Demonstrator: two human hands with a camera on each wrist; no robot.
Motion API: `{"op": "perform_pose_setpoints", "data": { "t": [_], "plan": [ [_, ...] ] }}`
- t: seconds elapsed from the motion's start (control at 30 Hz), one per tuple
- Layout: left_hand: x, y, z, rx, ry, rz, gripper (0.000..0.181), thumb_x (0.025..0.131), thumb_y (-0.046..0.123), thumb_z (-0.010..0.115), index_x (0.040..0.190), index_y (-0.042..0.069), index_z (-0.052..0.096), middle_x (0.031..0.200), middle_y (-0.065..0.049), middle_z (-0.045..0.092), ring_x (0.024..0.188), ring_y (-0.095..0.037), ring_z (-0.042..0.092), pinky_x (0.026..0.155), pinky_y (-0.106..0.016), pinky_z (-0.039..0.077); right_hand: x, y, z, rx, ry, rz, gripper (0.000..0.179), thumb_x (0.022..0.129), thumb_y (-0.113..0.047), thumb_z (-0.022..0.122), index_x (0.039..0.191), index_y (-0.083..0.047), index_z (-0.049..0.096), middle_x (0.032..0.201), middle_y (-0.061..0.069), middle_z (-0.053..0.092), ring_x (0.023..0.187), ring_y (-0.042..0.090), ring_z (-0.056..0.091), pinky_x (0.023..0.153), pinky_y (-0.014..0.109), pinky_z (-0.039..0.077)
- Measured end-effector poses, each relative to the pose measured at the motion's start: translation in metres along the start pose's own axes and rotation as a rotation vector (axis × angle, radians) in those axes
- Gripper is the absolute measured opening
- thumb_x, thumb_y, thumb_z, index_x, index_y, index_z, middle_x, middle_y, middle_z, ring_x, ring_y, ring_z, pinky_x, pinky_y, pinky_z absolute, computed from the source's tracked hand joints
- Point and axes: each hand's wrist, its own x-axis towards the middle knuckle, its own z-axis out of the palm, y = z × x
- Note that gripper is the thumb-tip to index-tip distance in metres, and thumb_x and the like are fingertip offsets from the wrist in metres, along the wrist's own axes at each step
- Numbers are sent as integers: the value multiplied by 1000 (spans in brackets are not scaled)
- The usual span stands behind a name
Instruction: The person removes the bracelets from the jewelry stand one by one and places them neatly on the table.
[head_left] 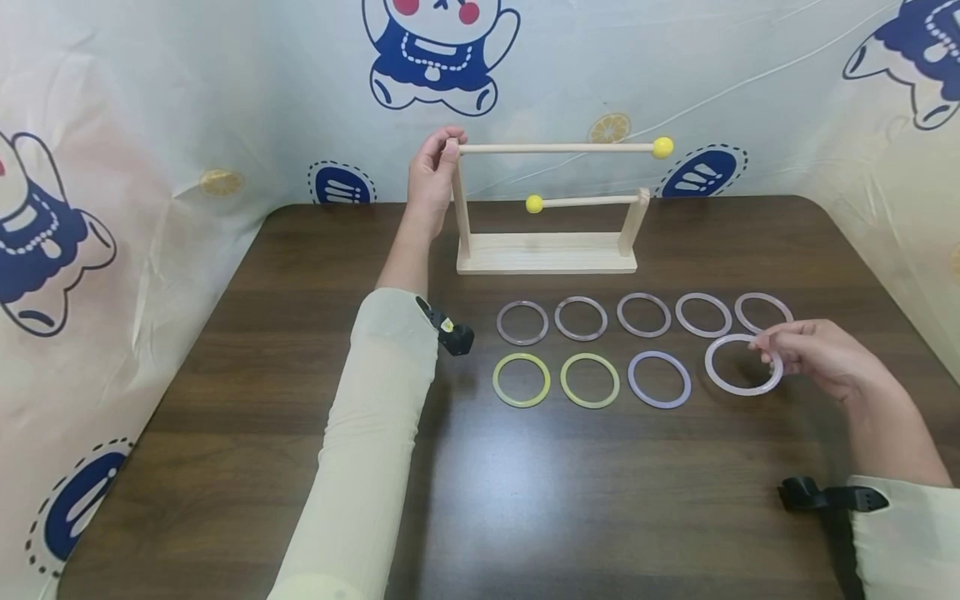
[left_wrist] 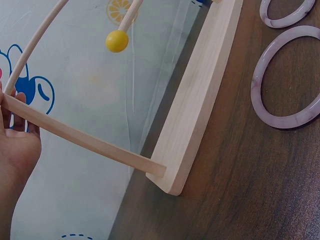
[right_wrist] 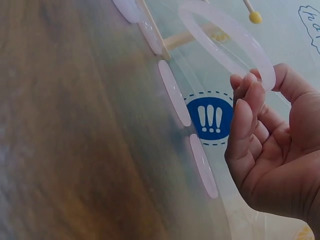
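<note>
My left hand grips the top of the left post of a wooden rack, where the long upper rod joins it. That rod ends in a yellow ball at the right; the shorter lower rod has a yellow ball at its left end. Both rods are bare. Between thumb and fingers, my right hand pinches a pale lilac bangle by its right side. In the right wrist view, this bangle is lifted off the table and tilted.
Several pale purple bangles lie in a row before the rack. Nearer are a yellow-green bangle, another yellow-green bangle and a blue-violet bangle. A printed cloth hangs behind the brown table.
</note>
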Motion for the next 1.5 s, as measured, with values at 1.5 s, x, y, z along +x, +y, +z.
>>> {"op": "perform_pose_setpoints", "data": {
  "t": [1.5],
  "plan": [
    [-1,0,1,10,9,-6,27,94,23,51,116,11,58,119,-3,57,110,-12,48,89,-18,37,-7,-11,15,-568,-40,120,25,85,-13,61,94,9,68,76,7,68,65,10,61,60,27,52]
  ]
}}
